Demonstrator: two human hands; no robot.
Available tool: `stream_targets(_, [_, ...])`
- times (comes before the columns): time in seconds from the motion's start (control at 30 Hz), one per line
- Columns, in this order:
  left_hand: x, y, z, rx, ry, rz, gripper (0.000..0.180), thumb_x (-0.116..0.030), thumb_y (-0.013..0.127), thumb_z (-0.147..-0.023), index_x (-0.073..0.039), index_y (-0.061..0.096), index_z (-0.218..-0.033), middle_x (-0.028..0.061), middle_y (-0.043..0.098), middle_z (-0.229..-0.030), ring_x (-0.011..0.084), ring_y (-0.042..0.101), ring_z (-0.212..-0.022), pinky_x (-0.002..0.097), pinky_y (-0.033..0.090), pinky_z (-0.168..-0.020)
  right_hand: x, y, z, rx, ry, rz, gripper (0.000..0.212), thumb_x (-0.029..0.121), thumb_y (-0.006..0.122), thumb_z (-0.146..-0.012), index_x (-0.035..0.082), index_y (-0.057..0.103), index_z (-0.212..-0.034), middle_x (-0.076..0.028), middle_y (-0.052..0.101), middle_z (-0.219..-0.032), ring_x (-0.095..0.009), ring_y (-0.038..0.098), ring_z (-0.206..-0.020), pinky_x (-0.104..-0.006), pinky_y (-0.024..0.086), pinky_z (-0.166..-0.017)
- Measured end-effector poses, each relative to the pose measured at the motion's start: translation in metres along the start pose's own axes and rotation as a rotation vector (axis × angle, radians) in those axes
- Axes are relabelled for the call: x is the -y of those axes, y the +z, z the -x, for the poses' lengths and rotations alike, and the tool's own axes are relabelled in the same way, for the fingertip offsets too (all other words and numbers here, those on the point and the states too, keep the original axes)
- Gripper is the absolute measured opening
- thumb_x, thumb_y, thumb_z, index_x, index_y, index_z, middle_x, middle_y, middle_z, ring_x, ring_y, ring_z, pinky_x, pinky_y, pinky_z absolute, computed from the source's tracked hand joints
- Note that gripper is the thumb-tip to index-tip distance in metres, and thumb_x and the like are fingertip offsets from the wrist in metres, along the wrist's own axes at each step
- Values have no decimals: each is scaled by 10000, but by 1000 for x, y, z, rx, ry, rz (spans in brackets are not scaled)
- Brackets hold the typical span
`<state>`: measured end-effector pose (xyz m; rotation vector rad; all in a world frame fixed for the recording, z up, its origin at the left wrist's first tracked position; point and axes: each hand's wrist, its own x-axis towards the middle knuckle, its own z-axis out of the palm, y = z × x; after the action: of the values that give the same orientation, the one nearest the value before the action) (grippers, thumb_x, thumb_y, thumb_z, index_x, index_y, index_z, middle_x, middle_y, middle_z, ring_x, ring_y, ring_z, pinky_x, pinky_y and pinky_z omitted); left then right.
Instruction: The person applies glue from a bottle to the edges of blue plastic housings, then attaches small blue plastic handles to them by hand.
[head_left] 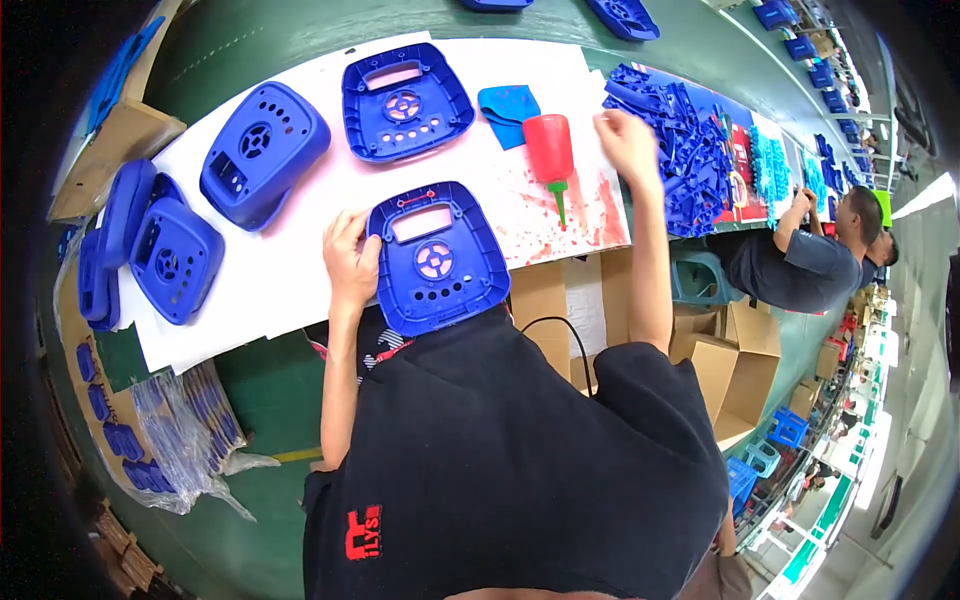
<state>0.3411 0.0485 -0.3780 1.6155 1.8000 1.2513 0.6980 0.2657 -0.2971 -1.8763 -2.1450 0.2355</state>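
Note:
My left hand (350, 262) grips the left edge of a blue plastic housing (470, 262) that lies with its ribbed inside up at the table's near edge. The housing has a rectangular window, a round grille and a row of holes; red marks show above the window. My right hand (628, 145) is raised beside a heap of small blue plastic parts (680, 150), fingers curled; whatever they hold is hidden. Between my hands, a red squeeze bottle (548, 145) with a green nozzle lies on red-stained paper (590, 215), beside a folded blue cloth (510, 108).
Another housing (408, 100) lies inside up at the back. More housings (262, 150) stand face up at the left, some stacked (175, 258). Cardboard boxes (740, 370) stand below the table at right. Co-workers (815, 250) sit farther right. Plastic-wrapped stacks (190, 420) stand at lower left.

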Motion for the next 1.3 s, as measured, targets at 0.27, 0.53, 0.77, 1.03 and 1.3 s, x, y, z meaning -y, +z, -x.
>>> stream_targets(0.27, [-3,-2,-2,10,4,16,308,-121,556,-727,7,665,-986,129,592,-852,311,558,-842,388,416,-832,-81,-26,-43,140,119,503,360,219,695,-647,125,729,-994,-168,701,-970,-331,677,-926,-416,538,-828])
stream_targets(0.53, [-21,-12,-9,11,56,-129,427,-193,629,-764,-1,594,-1144,148,596,-986,320,578,-918,416,431,-861,9,-64,-17,36,128,-540,219,186,674,-843,8,683,-972,-78,667,-821,-86,604,-648,-226,480,-553])
stream_targets(0.77, [-52,-19,-21,-65,218,-8,552,-182,769,-701,-20,588,-1197,141,597,-1114,297,584,-1031,392,464,-913,160,39,91,491,21,-1300,202,72,674,-886,29,563,-1049,-95,618,-914,-174,683,-681,-268,588,-588])
stream_targets(1.03, [-33,-19,-28,-27,247,117,357,-87,772,-669,-55,708,-1018,108,676,-959,282,636,-912,375,487,-866,169,59,94,678,119,-1259,298,70,677,-881,0,548,-1140,-108,660,-948,-133,678,-756,-235,574,-641])
stream_targets(1.3, [-41,-21,-29,157,90,467,249,-97,765,-752,-30,724,-988,61,692,-905,152,635,-843,302,499,-781,146,31,90,576,-421,-1250,391,3,754,-773,-9,620,-1140,-124,566,-1196,-192,563,-1071,-349,489,-924])
